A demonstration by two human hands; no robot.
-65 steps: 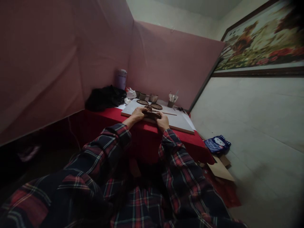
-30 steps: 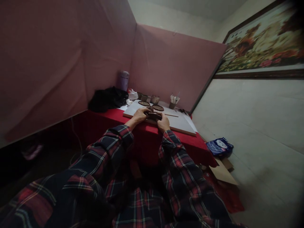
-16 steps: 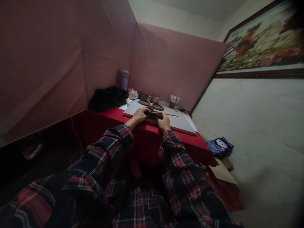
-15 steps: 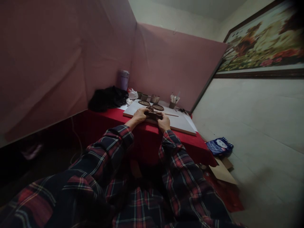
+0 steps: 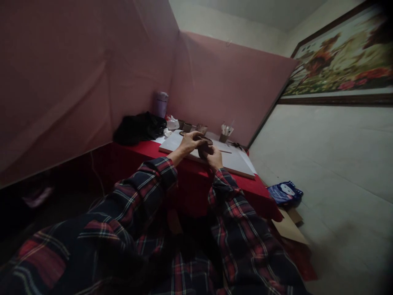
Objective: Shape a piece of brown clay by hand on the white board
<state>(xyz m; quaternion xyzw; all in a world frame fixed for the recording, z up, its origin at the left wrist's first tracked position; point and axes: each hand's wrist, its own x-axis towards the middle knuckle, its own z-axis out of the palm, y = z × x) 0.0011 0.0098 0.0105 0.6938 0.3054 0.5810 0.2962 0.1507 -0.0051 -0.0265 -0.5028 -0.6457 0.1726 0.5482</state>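
Brown piece [image 5: 202, 152]: soft, I'd guess; hold edges.
Left hand [image 5: 189, 142]: gripping it.
Right hand [image 5: 216, 159]: likewise, by board's [image 5: 242, 162] near edge.

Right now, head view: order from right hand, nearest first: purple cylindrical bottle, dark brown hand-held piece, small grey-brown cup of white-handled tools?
1. Dark brown piece: touching the right hand, at its fingers.
2. Grey-brown cup: beyond the hand, toward the table's back.
3. Purple bottle: far left, in the back corner.

Dark brown piece [image 5: 203, 151], red tablecloth [image 5: 193, 178], plaid sleeves [image 5: 139, 190]
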